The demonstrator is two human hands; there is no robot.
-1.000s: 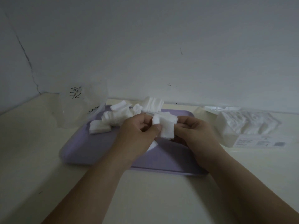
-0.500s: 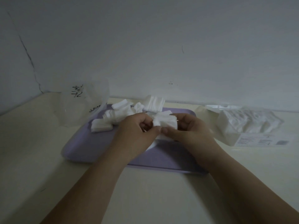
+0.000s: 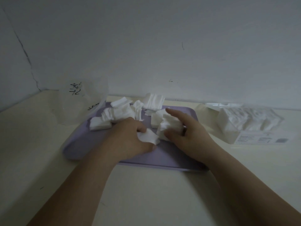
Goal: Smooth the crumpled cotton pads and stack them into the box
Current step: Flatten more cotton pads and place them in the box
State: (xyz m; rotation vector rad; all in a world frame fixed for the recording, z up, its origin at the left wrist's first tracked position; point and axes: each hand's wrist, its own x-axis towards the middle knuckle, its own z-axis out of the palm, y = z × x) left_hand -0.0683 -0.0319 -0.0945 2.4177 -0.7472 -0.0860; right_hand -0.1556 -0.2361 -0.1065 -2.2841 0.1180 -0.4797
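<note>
A purple tray lies in the middle of the table with several white cotton pads scattered over its far half. My left hand rests low over the tray and pinches a flat cotton pad. Beside it, my right hand holds a crumpled cotton pad between thumb and fingers, its index finger stretched out. A clear box filled with white pads stands to the right of the tray.
A crumpled clear plastic bag with black writing stands at the tray's far left corner. The wall runs close behind the tray and the box. A white lid lies behind the box.
Both hands held one pad together above the tray. Now they have come apart and dropped lower, each hand with its own pad.
</note>
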